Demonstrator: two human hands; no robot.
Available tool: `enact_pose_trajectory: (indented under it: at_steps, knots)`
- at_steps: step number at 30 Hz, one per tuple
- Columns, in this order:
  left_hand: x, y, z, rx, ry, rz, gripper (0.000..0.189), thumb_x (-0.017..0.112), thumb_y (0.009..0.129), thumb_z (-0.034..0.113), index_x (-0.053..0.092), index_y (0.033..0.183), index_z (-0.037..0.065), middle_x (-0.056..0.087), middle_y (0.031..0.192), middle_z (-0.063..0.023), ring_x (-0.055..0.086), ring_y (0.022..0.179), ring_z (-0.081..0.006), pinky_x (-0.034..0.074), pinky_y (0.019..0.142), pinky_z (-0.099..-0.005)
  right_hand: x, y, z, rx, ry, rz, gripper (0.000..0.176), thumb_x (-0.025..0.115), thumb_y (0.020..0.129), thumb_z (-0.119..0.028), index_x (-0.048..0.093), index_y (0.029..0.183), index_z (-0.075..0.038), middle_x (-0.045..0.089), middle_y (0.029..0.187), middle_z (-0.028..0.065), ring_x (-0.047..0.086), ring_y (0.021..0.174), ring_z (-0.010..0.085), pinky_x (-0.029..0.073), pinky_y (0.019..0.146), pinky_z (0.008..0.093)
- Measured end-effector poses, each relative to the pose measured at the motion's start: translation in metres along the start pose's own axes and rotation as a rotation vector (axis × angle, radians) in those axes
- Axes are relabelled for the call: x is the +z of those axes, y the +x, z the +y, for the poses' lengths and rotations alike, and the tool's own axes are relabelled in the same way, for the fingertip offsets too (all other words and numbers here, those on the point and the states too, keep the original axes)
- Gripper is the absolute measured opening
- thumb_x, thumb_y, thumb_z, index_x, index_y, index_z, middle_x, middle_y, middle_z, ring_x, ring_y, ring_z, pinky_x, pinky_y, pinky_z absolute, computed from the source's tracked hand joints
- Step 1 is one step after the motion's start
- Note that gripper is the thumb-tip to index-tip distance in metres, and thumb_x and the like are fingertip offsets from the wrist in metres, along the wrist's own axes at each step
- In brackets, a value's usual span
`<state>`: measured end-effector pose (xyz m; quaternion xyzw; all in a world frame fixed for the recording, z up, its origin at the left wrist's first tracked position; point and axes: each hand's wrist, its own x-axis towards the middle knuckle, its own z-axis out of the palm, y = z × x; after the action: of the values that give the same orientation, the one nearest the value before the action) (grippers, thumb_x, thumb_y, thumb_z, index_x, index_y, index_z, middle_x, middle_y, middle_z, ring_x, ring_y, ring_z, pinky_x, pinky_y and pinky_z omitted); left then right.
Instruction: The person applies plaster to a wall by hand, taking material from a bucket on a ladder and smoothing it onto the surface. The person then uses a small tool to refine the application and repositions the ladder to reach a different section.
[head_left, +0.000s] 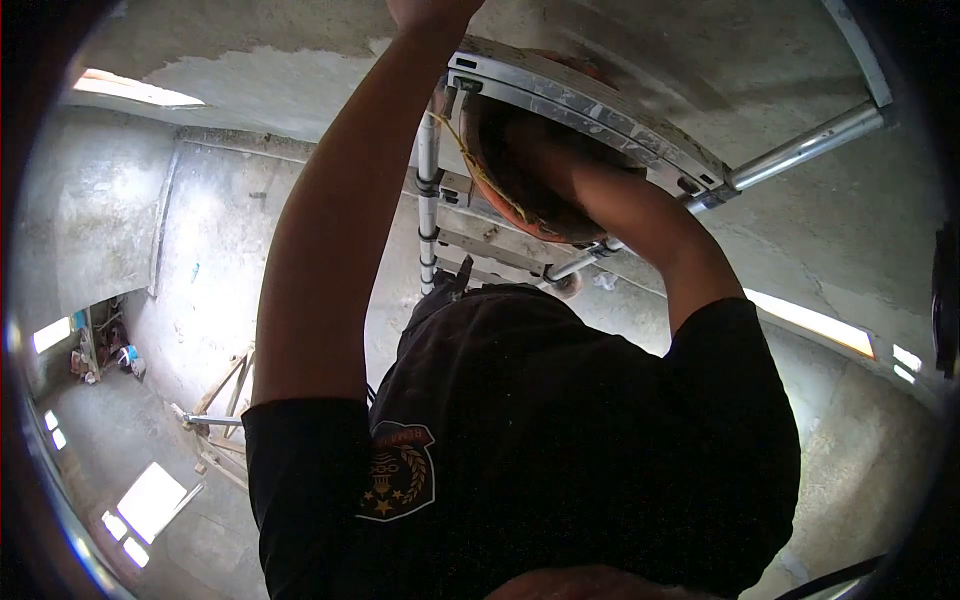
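My left hand (430, 8) is raised at the top edge of the head view, near the grey plastered wall. Only the part by the wrist shows, and its fingers are out of the frame. My right arm reaches down into an orange round basin (510, 208) with a dark inside. There my right hand (530, 145) is in deep shadow, so its fingers and anything in them cannot be made out. A metal ladder's top step (590, 108), splashed with grey, crosses over the basin. A yellowish strand (470, 160) hangs along the basin's rim.
Ladder rails (428, 215) and lower rungs (490, 250) drop away below my body. The floor lies far down, with a wooden frame (232, 390) at the left and several items by an opening (128, 358). A ladder tube (810, 145) extends to the right.
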<state>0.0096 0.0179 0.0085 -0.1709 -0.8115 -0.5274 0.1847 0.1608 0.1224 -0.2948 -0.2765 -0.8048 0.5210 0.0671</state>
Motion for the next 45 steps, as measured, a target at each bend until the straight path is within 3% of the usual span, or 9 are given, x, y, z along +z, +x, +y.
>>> enact_pose_trajectory:
  at_steps: [12,14,17,24,27,33,36,41,45]
  knots:
    - [0.002,0.004,-0.004,0.045,-0.001,0.000,0.034,0.064,0.088,0.030,0.052,0.094,-0.001,0.061,0.070,-0.0217,0.065,0.064,-0.0374,0.049,0.055,-0.0443,-0.018,-0.035,-0.106,0.255,0.610,-0.162,0.035,0.039,0.098,-0.012,0.053,0.129,-0.005,0.059,0.123,0.0174,0.058,0.111,0.0283,0.047,0.100,0.0419]
    - [0.003,0.001,-0.005,0.052,0.001,0.048,0.034,0.064,0.088,0.030,0.052,0.094,-0.001,0.062,0.069,-0.0212,0.065,0.063,-0.0378,0.049,0.055,-0.0445,-0.033,-0.046,-0.136,0.538,0.914,-0.222,0.034,0.038,0.097,-0.010,0.053,0.127,-0.005,0.063,0.115,0.0149,0.063,0.103,0.0280,0.053,0.092,0.0427]
    - [0.001,0.000,-0.002,0.022,-0.003,0.009,0.035,0.063,0.088,0.031,0.052,0.095,-0.001,0.063,0.071,-0.0219,0.065,0.066,-0.0392,0.050,0.057,-0.0455,-0.053,-0.060,-0.124,0.544,0.935,-0.257,0.030,0.039,0.100,-0.013,0.053,0.126,-0.006,0.053,0.130,0.0140,0.056,0.114,0.0284,0.054,0.091,0.0460]
    - [-0.002,-0.001,-0.005,-0.037,0.057,-0.057,0.047,0.065,0.085,0.041,0.056,0.102,-0.002,0.065,0.081,-0.0259,0.067,0.077,-0.0409,0.052,0.065,-0.0482,-0.105,-0.144,-0.189,0.732,1.099,-0.239,0.037,0.049,0.091,-0.001,0.048,0.127,-0.004,0.058,0.122,0.0140,0.059,0.112,0.0311,0.050,0.089,0.0499]
    - [-0.001,0.001,-0.010,-0.102,0.029,-0.088,0.041,0.062,0.083,0.042,0.056,0.096,0.004,0.066,0.084,-0.0245,0.064,0.085,-0.0452,0.050,0.078,-0.0529,-0.133,-0.168,-0.245,0.518,1.106,-0.389,0.040,0.052,0.091,-0.003,0.045,0.131,-0.006,0.057,0.125,0.0134,0.056,0.115,0.0299,0.048,0.091,0.0485]
    - [-0.012,-0.004,0.005,-0.086,0.015,-0.085,0.034,0.060,0.086,0.039,0.054,0.095,0.007,0.065,0.079,-0.0230,0.063,0.078,-0.0450,0.049,0.072,-0.0540,-0.190,-0.163,-0.375,-0.185,1.044,-0.318,0.042,0.055,0.092,-0.005,0.046,0.133,-0.005,0.055,0.130,0.0131,0.055,0.117,0.0269,0.044,0.101,0.0445]
    - [-0.017,-0.004,0.007,-0.110,-0.017,-0.114,0.030,0.061,0.086,0.035,0.052,0.092,0.007,0.065,0.077,-0.0244,0.063,0.079,-0.0458,0.048,0.073,-0.0543,-0.213,-0.133,-0.434,-0.527,1.033,-0.110,0.038,0.056,0.091,0.000,0.050,0.128,0.001,0.057,0.125,0.0138,0.057,0.113,0.0262,0.044,0.103,0.0402]
    - [-0.015,-0.005,0.003,-0.064,-0.051,-0.109,0.030,0.061,0.086,0.034,0.051,0.091,0.007,0.065,0.077,-0.0243,0.063,0.078,-0.0457,0.049,0.072,-0.0542,-0.270,-0.034,-0.511,-1.275,0.350,0.468,0.038,0.053,0.087,0.009,0.056,0.125,0.002,0.062,0.115,0.0174,0.057,0.099,0.0161,0.045,0.089,0.0279]
    - [-0.015,-0.003,0.001,-0.057,-0.061,-0.140,0.030,0.062,0.085,0.033,0.051,0.091,0.006,0.065,0.077,-0.0239,0.063,0.077,-0.0453,0.049,0.071,-0.0535,-0.253,-0.053,-0.608,-1.448,0.040,0.802,0.038,0.055,0.085,0.008,0.058,0.122,0.002,0.062,0.113,0.0176,0.056,0.101,0.0173,0.044,0.087,0.0304]
